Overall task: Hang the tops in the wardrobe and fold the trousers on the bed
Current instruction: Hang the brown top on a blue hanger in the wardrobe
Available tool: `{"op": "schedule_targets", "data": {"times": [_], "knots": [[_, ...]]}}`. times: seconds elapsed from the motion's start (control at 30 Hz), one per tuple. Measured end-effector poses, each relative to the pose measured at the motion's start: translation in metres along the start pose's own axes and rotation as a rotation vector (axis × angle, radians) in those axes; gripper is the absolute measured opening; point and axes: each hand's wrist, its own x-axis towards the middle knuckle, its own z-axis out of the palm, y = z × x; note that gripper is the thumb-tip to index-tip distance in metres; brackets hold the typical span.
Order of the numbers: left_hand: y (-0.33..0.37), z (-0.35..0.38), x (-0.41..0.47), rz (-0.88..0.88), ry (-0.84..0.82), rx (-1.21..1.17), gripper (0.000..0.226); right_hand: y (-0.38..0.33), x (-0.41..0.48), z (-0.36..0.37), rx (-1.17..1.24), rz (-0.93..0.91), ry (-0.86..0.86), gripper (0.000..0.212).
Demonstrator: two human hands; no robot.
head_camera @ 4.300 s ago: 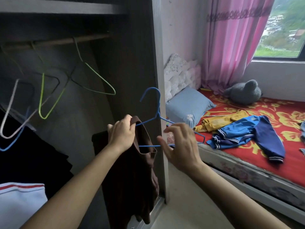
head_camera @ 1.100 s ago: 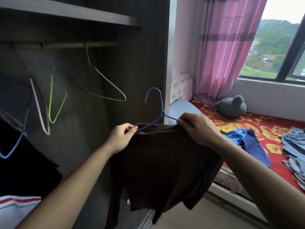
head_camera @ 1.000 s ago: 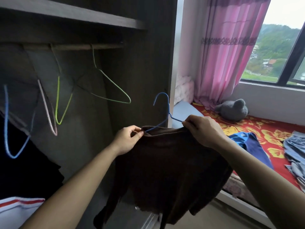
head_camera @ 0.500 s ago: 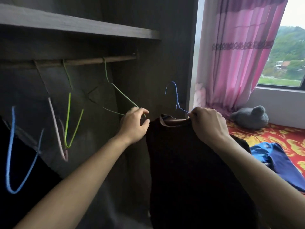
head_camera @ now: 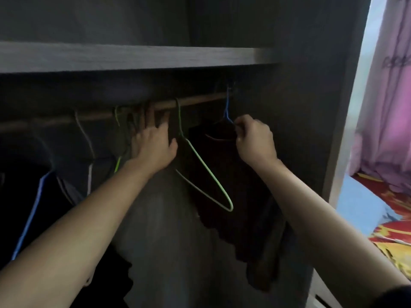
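We face the open wardrobe [head_camera: 311, 90], with its pale shelf [head_camera: 133, 55] overhead and the wooden rail [head_camera: 200, 101] just beneath it. A strip of the bed [head_camera: 391, 221] and the pink curtain [head_camera: 391, 107] show at the far right.

The brown top [head_camera: 233, 196] hangs inside the wardrobe near the right end of the rail. It is dark, limp and unbuttoned-looking, its neckline opens toward us and its hem falls in uneven folds. It sits on the blue hanger [head_camera: 226, 107], whose wire rises to the rail. The hook seems to be over it, though the shadow there keeps us from being sure. Just to its left an empty green hanger [head_camera: 206, 172] dangles from the rail, overlapping the top from our view.

Our right hand [head_camera: 253, 138] pinches the blue hanger's wire at the top's collar. Our left hand [head_camera: 153, 145] is released, fingers stretched up among the hanger necks by the rail and thumb beside the green hanger.

We judge this top nearly hung, with only the letting go left. From here we cannot see what other tops or trousers wait on the bed.
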Motion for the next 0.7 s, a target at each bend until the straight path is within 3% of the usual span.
{"op": "schedule_targets", "data": {"times": [0.1,0.27,0.37,0.7], "knots": [[-0.020,0.007,0.010,0.013,0.047,0.063,0.094,-0.005,0.027,0.022,0.031,-0.042,-0.015,0.029],[-0.035,0.024,0.014,0.048,0.071,0.194,0.110,0.002,0.027,0.068,-0.013,-0.034,-0.218,0.031],[-0.036,0.025,0.016,0.029,0.051,0.225,0.116,0.009,0.019,0.082,0.009,-0.041,-0.166,0.032],[-0.027,-0.001,0.002,-0.016,-0.009,0.057,0.093,-0.009,-0.021,0.060,-0.090,-0.068,-0.133,0.036]]}}
